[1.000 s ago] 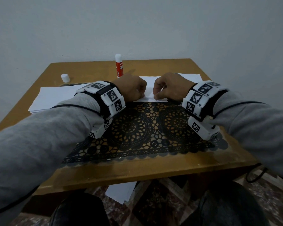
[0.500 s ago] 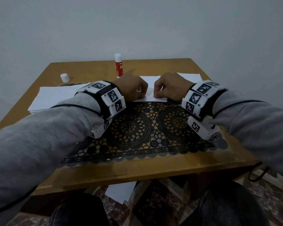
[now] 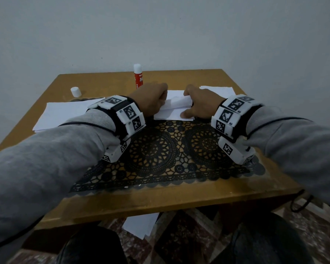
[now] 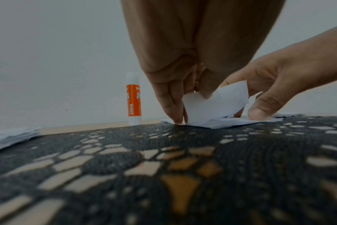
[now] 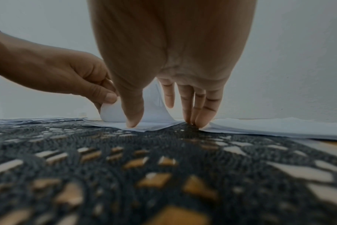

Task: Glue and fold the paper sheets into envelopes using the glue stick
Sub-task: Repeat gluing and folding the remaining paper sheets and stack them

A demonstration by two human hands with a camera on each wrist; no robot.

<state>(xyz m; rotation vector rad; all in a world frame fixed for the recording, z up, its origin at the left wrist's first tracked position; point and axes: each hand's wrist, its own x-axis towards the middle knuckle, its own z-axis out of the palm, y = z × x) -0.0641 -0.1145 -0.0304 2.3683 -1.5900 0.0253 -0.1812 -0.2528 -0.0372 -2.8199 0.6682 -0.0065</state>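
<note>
Between the two hands, a white paper sheet (image 3: 174, 109) lies partly on the far edge of a black lace mat (image 3: 160, 153) and partly on the wooden surface (image 3: 179, 195). Its middle flap is raised off the sheet. The left hand (image 3: 151, 101) pinches the left end of that raised flap between thumb and curled fingers (image 5: 106, 97), while its other fingertips touch down on the sheet's left edge, as the left wrist view shows. The right hand (image 3: 200, 105) has its thumb (image 5: 133, 112) pressed on the near part of the sheet and its outer fingers planted at the sheet's right edge; its index finger reaches toward the lifted flap, though I cannot tell whether it grips it.

Beyond the left hand, a red glue stick (image 3: 138, 76) stands upright on the surface with its cap off. The small white cap (image 3: 75, 91) sits well to the left of it. To the left of the left hand lies a stack of white sheets (image 3: 65, 115), and another white sheet (image 3: 217, 90) lies just beyond the right hand. Grey sleeves (image 3: 46, 159) cover both forearms, and white marker-tagged bands (image 3: 126, 115) wrap both wrists. Below the surface's near edge, a few white papers (image 3: 139, 223) lie on the patterned floor.
</note>
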